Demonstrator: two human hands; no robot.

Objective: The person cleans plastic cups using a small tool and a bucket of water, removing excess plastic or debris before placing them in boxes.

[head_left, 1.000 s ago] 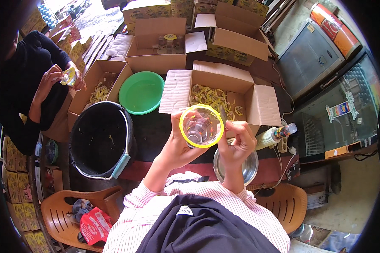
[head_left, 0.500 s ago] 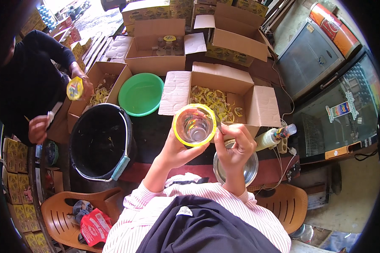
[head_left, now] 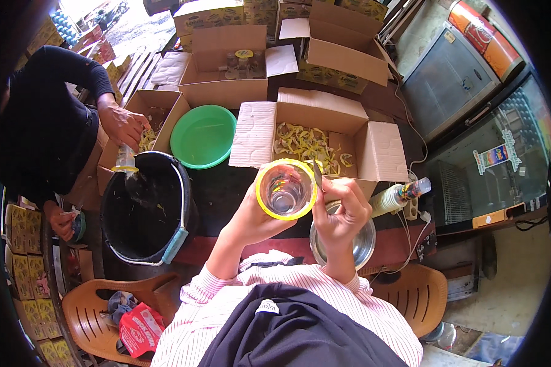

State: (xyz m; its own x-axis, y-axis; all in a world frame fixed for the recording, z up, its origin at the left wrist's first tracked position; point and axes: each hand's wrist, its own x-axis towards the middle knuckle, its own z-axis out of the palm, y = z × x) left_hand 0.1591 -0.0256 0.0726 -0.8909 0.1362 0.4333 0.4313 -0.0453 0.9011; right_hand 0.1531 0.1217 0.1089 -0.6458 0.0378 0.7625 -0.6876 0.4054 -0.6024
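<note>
My left hand [head_left: 248,215] is closed round a clear plastic cup [head_left: 283,199] with a bright yellow rim, its mouth facing up toward me. At the cup's right side, my right hand [head_left: 343,211] pinches a small dark knife [head_left: 317,173], its blade upright against or close by the rim. Inside, the cup looks see-through, with coloured print on its wall. Below my right hand stands a shiny metal bowl [head_left: 366,243], partly covered by the hand and wrist. Beyond the cup, an open cardboard box [head_left: 382,153] contains many yellow strips [head_left: 303,142].
At left, a co-worker's hand [head_left: 123,125] tips a yellow-rimmed cup [head_left: 126,162] over a black bucket [head_left: 110,211]. A green basin [head_left: 203,137] stands beside it. A stack of cups [head_left: 389,200] lies right, near cables. Another open box [head_left: 223,92] holds cups farther back.
My cup has shifted slightly down and right, and the knife blade shows more plainly. The co-worker's cup has moved over the bucket and is tilted, spilling liquid into it.
</note>
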